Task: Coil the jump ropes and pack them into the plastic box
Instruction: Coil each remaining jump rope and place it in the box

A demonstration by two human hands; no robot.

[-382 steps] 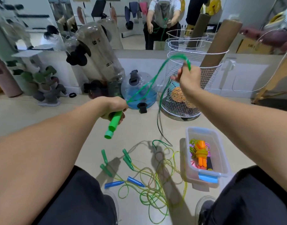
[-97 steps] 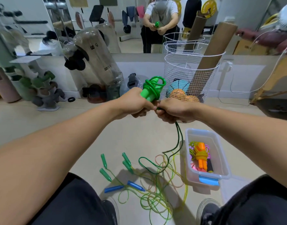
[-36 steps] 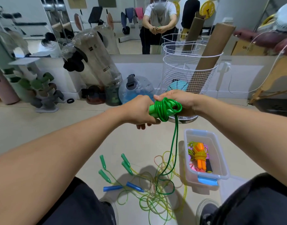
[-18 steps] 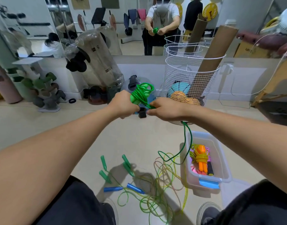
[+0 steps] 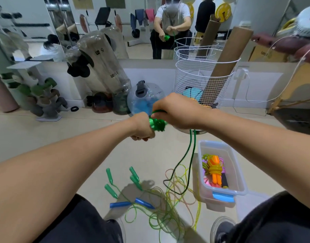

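Observation:
My left hand [image 5: 142, 127] grips the green handles of a green jump rope [image 5: 156, 124], with cord coiled round them. My right hand [image 5: 175, 111] holds the green cord just above and to the right of the coil. A double strand of cord [image 5: 190, 151] hangs from my right hand down to the floor. The clear plastic box [image 5: 236, 174] stands on the floor at the right, with an orange-handled coiled rope [image 5: 214, 170] inside it. A tangle of loose ropes [image 5: 159, 207] with green handles [image 5: 109, 176] and blue handles [image 5: 120, 204] lies between my knees.
A white wire basket [image 5: 191, 79] holding cardboard tubes stands behind my hands, against a mirrored wall. A blue water jug [image 5: 142, 99], large plastic bottles and a dumbbell rack [image 5: 43, 99] line the wall at the left. My shoes and dark trousers frame the floor.
My hands have dropped lower and shifted right with the coil. My right hand has swung over the top of the handles, laying another turn of cord. The hanging strand is shorter.

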